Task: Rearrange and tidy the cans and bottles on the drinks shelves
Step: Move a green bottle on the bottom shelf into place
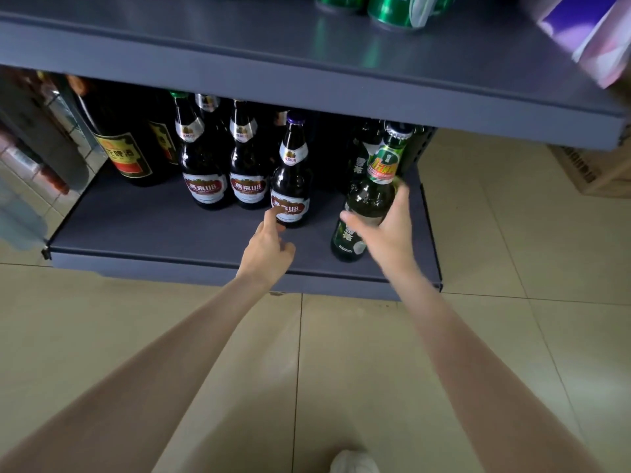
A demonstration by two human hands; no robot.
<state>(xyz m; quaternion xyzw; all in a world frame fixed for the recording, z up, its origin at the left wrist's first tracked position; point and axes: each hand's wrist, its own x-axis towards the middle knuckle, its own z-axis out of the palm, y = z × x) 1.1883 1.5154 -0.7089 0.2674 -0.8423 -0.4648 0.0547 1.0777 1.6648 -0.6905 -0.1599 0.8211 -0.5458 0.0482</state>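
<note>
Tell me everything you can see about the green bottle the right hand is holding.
The green bottle looks like dark green glass, capped, with a green, red and yellow neck label and a white-printed body label. It tilts, neck leaning right, at the front right of the lower shelf. The right hand grips its middle, thumb across the front. Whether its base touches the shelf is unclear.

right hand grips green bottle | left hand touches brown bottle
</note>
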